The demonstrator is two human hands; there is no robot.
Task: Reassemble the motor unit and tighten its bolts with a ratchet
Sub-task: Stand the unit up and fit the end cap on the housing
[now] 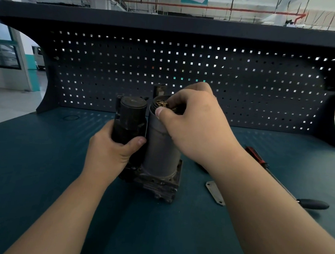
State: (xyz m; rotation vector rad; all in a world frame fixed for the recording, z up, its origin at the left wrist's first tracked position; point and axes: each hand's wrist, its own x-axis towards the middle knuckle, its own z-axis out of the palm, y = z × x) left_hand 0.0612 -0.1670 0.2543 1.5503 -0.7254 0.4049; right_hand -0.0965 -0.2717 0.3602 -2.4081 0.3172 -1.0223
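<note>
The motor unit (161, 157) stands upright on the blue bench, a grey cylinder on a grimy cast base (159, 184). Beside it on the left rises a black solenoid cylinder (131, 115). My left hand (111, 155) grips the lower part of that black cylinder, thumb in front. My right hand (194, 120) is at the open top of the grey cylinder, its fingers curled into the brass-coloured parts (161, 103) inside and its thumb on the rim. What the fingertips hold is hidden.
A flat metal plate (214, 193) lies right of the base. A long tool with a black handle (312, 204) and a red-and-black handled screwdriver (255, 155) lie on the right of the bench (44, 159). A dark pegboard (185, 73) backs the bench.
</note>
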